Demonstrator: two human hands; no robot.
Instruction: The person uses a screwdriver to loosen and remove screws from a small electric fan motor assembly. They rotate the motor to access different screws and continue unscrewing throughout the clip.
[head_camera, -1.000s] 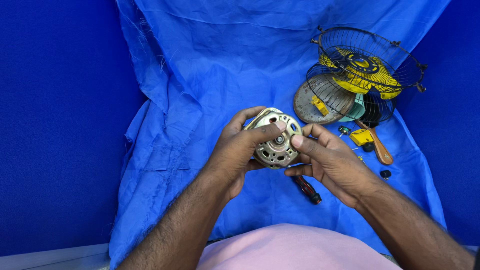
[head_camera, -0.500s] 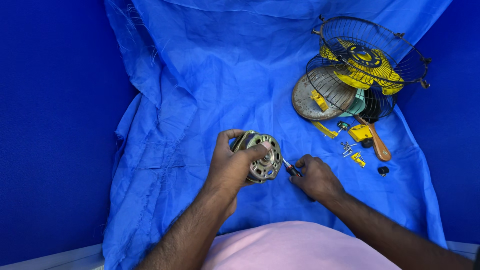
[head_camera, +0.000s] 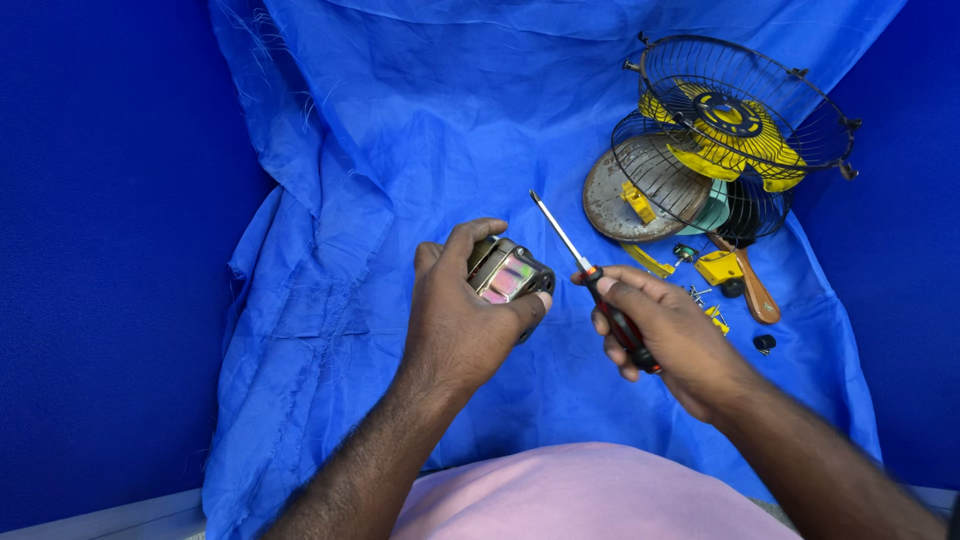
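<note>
Holding the small metal motor (head_camera: 508, 272) above the blue cloth (head_camera: 400, 150), the left hand (head_camera: 462, 322) wraps it firmly, fingers closed over its casing. The right hand (head_camera: 668, 335) grips the red-and-black screwdriver (head_camera: 590, 275), tip raised just beside the motor. Good practice: the motor is steadied, and the blade seated squarely before turning.
</note>
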